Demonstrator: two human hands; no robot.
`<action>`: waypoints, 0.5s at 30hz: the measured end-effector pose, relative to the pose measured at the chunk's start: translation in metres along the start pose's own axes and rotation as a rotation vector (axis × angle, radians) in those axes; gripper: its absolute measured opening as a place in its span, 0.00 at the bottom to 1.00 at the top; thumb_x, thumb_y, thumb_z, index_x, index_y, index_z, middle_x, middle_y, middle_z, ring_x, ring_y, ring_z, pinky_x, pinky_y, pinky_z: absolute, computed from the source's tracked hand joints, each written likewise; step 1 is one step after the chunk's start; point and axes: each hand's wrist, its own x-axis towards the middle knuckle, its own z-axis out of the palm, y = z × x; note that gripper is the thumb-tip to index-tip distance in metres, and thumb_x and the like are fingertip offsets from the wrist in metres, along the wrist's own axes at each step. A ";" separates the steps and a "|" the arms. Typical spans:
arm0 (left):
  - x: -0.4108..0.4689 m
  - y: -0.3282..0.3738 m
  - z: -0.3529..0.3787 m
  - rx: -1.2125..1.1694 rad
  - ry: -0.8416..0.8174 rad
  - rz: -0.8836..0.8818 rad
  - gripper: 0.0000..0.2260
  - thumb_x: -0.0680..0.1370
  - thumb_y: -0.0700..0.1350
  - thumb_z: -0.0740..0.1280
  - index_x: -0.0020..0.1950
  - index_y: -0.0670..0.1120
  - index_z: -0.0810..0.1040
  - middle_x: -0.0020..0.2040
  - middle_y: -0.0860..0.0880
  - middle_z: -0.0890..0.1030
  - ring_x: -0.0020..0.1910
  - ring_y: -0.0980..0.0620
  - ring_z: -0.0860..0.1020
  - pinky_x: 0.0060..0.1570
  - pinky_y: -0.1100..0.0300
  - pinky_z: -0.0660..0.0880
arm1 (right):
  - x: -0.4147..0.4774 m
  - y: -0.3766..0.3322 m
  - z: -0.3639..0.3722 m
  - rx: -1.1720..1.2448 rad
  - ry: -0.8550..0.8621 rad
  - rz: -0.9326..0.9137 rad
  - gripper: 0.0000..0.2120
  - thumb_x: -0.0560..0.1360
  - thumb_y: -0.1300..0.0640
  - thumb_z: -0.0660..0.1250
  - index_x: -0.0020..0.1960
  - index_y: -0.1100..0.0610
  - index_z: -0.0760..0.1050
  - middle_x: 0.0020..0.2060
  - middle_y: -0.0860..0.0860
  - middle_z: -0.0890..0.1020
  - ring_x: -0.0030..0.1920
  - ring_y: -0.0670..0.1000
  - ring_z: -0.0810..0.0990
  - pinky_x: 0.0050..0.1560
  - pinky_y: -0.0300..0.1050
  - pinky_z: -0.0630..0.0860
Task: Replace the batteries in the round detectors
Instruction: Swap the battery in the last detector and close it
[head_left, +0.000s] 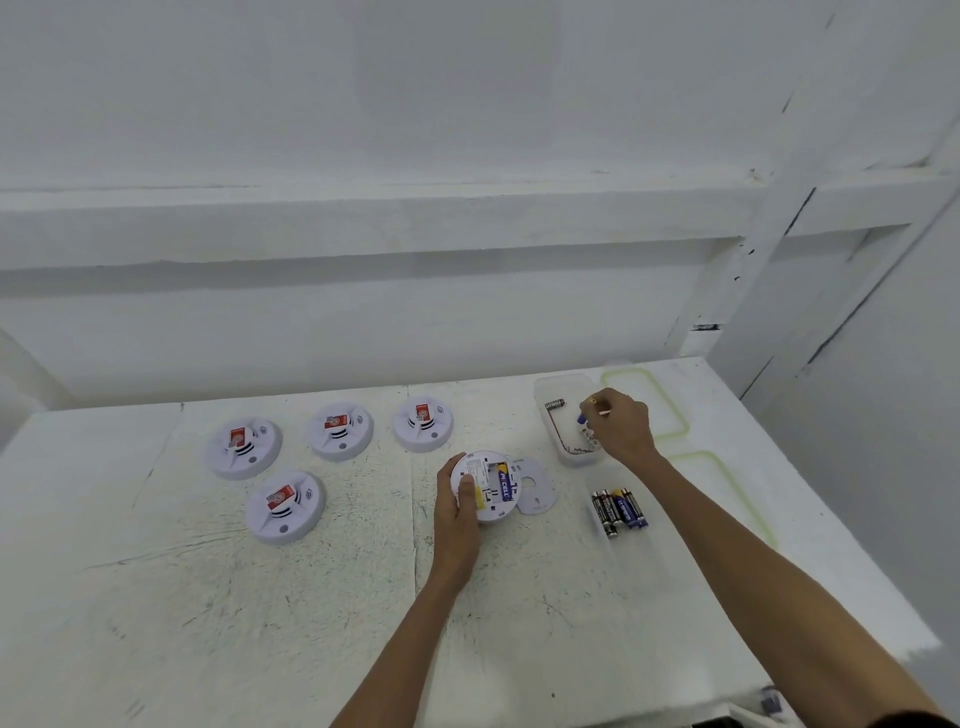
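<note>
near edge: both forearms reach in over the white surface (311, 597). left hand (457, 512) is wrapped round the open detector (488, 486), fingers closed on its rim, thumb lying across the back; it sits face-down with one blue pkcell battery (504, 484) in the bay, other slot looks vacant. its round back cover (535, 488) lies just beside it on the right, touching. further right, a row of loose batteries (619, 512) in a clear tray, well apart from the detector. four more detectors (285, 506) wait to the left, face-up, red tags on. farthest out, right hand (618, 426) is over the clear tub (558, 395), fingers pinched shut on a small blue-tipped cell (582, 418); lid (649, 400) lies behind it.

risks, my read: old and new cells sit in similar clear containers close together, so mixing them up is easy. polarity swap on insertion is the other one, since the bay markings are too small to read here. one-handed hold could let the detector slide when pressing a cell in.
</note>
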 end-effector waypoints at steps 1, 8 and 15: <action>0.000 0.000 0.000 -0.001 0.002 -0.004 0.15 0.88 0.49 0.57 0.74 0.56 0.70 0.68 0.51 0.79 0.65 0.51 0.80 0.61 0.48 0.81 | 0.000 0.003 0.000 0.012 0.015 0.013 0.08 0.80 0.55 0.65 0.47 0.57 0.80 0.39 0.50 0.86 0.41 0.51 0.84 0.49 0.47 0.79; -0.002 0.003 0.000 -0.036 0.001 -0.022 0.14 0.88 0.48 0.57 0.74 0.56 0.70 0.68 0.50 0.79 0.65 0.50 0.80 0.58 0.52 0.82 | -0.004 0.003 -0.005 0.136 0.024 0.082 0.10 0.83 0.60 0.60 0.62 0.60 0.73 0.45 0.59 0.85 0.33 0.48 0.84 0.38 0.36 0.80; -0.003 0.005 -0.001 -0.080 0.001 -0.071 0.14 0.87 0.47 0.59 0.72 0.59 0.71 0.67 0.52 0.79 0.64 0.52 0.80 0.58 0.50 0.82 | -0.007 0.002 -0.004 0.255 0.057 0.103 0.07 0.82 0.61 0.61 0.60 0.59 0.68 0.45 0.60 0.84 0.38 0.56 0.85 0.42 0.53 0.83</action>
